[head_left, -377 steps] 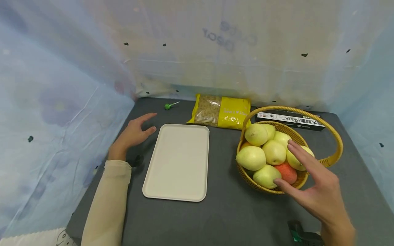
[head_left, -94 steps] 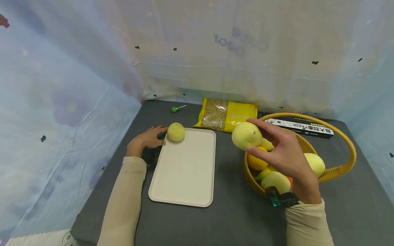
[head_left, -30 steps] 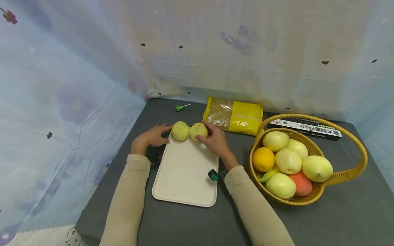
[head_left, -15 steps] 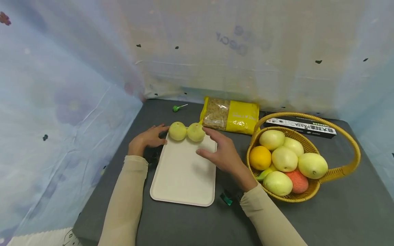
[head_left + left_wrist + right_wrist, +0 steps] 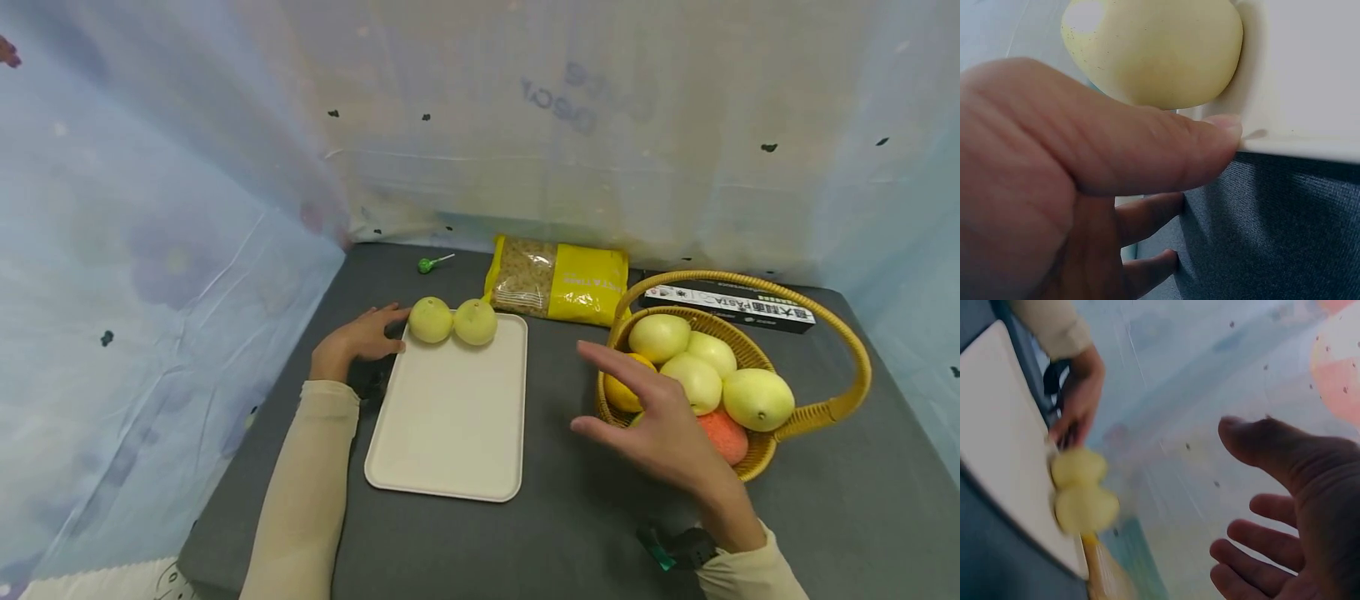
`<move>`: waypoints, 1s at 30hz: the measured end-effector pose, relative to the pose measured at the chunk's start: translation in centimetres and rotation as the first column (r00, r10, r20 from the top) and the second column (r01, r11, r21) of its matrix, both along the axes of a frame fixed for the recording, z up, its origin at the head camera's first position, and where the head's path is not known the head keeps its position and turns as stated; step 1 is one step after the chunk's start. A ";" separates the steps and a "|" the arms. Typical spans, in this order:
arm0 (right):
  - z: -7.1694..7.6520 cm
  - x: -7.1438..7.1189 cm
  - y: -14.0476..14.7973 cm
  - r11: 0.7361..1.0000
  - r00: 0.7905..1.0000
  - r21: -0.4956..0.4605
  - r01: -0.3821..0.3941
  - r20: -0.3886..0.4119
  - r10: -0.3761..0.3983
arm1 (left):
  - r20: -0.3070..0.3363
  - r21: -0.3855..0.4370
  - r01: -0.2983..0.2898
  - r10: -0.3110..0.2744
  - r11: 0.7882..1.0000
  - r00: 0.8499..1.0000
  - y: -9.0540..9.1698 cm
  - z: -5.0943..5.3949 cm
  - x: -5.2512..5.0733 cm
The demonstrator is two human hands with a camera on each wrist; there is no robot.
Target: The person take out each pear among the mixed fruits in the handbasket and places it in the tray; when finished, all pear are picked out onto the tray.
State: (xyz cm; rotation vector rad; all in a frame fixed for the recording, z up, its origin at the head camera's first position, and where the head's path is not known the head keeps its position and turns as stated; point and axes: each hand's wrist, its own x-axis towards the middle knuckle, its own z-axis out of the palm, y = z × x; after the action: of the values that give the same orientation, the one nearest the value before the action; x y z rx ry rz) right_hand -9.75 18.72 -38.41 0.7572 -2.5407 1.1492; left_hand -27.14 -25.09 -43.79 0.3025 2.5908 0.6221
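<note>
Two pale yellow-green pears [image 5: 431, 320] [image 5: 476, 322] sit side by side at the far left end of the white tray [image 5: 450, 417]. My left hand [image 5: 362, 335] rests at the tray's left edge beside the first pear. In the left wrist view its thumb [image 5: 1166, 150] touches the rim, and two fingertips are down by the dark tabletop. My right hand [image 5: 660, 417] hovers at the near left side of the wicker basket [image 5: 761, 454], thumb and fingers spread, holding nothing. In the basket lie several more pears [image 5: 757, 400], an orange [image 5: 621, 393] and a red fruit [image 5: 726, 437], partly hidden by the hand.
A yellow pasta bag [image 5: 558, 279] lies behind the tray, with a green lollipop [image 5: 426, 265] to its left. Behind the basket is a black-and-white pasta box [image 5: 735, 304]. The basket's tall handle [image 5: 847, 342] arches to the right. Patterned curtains hang around the grey table [image 5: 555, 517].
My right hand has let go of the second pear on the tray and moved right to the basket. Both pears came onto the tray since the earliest frame. The left hand stays at the rim.
</note>
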 end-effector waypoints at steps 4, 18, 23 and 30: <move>0.4 1.5 3.3 0.998 0.999 0.038 0.047 -0.009 -0.046 | -0.002 0.000 -0.001 0.001 1.000 1.000 0.0 0.0 0.0; 0.2 4.2 9.9 0.951 0.994 0.293 0.098 0.026 -0.110 | 0.010 -0.003 -0.014 0.014 1.000 1.000 -0.1 -0.1 0.1; -0.4 3.9 10.0 0.926 0.995 0.368 0.079 0.030 -0.096 | 0.006 -0.001 -0.014 0.014 1.000 1.000 -0.1 -0.1 0.1; -0.2 3.2 9.4 0.892 0.983 0.452 0.005 0.162 -0.088 | -0.003 0.009 -0.011 0.012 1.000 1.000 -0.1 -0.2 0.1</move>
State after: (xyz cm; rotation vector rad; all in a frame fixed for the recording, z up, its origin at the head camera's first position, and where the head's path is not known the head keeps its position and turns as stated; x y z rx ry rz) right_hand -6.53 28.15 -38.61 0.7086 -3.0089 0.6331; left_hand -27.05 -25.15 -43.99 0.2920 2.5950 0.6385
